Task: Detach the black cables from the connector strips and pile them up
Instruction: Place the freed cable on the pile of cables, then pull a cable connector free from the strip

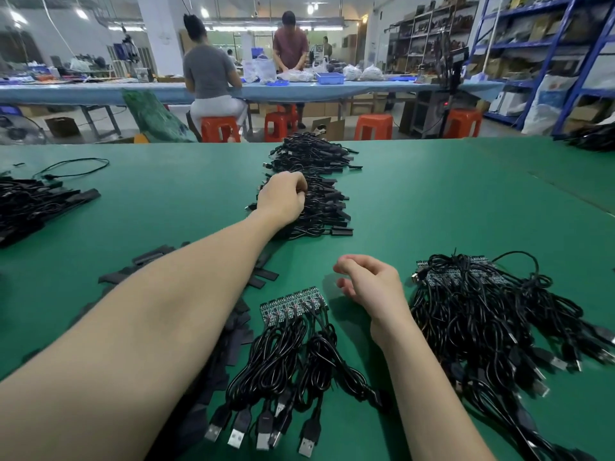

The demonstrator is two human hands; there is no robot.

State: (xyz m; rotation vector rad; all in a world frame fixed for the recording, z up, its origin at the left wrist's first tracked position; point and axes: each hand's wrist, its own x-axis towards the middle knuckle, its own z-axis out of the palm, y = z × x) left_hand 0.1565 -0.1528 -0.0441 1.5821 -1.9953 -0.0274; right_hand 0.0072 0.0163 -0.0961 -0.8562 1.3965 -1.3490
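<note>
The left hand reaches far forward over the green worktop and rests on the long pile of detached black cables in the middle. Its fingers are curled down into the pile, but I cannot tell if they grip a cable or only touch the top.

The right hand is near, just above the worktop, and holds nothing; its fingers are loosely bent.

Just to the left of the right hand lies a connector strip, green with small parts, and several coiled black cables with USB plugs are attached to it and spread toward the person. To the right of the right hand is a bigger heap of cables on strips.

Under the left forearm there are flat black sleeves, scattered on the worktop. At the far left edge lies another dark pile, and behind it 1 loose cable.

Behind the worktop, 2 people work at a blue bench, with orange stools beside it.
</note>
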